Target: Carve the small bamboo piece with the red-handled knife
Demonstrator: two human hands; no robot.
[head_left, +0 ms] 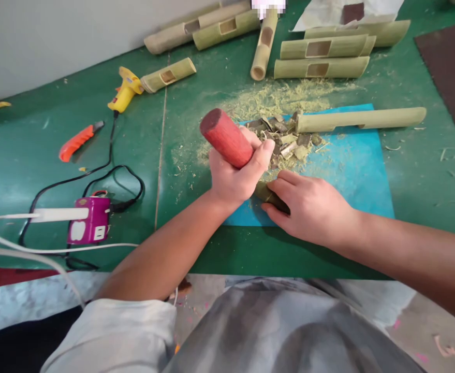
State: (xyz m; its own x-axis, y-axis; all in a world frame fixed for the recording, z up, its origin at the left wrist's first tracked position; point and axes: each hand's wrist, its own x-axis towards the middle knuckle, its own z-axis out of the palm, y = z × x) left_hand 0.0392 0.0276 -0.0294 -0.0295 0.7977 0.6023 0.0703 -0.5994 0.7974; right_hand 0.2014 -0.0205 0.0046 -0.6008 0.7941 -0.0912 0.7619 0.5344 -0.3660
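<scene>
Left hand (pixel 235 173) wraps a red cylinder (pixel 226 137) while right hand (pixel 314 207), half-curled, grips a bamboo piece (pixel 266 193) on its left.

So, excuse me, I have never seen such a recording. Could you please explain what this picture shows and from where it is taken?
There is no machine here: a person works with two bare hands, seen by a camera on their head looking forward and down. The left hand grips a thick red handle; its lower end is hidden. The right hand holds a bamboo piece over a blue sheet. On the green table lie bamboo chips, bamboo tubes with cut openings, a yellow corded tool, an orange-handled cutter and a purple power adapter.
</scene>
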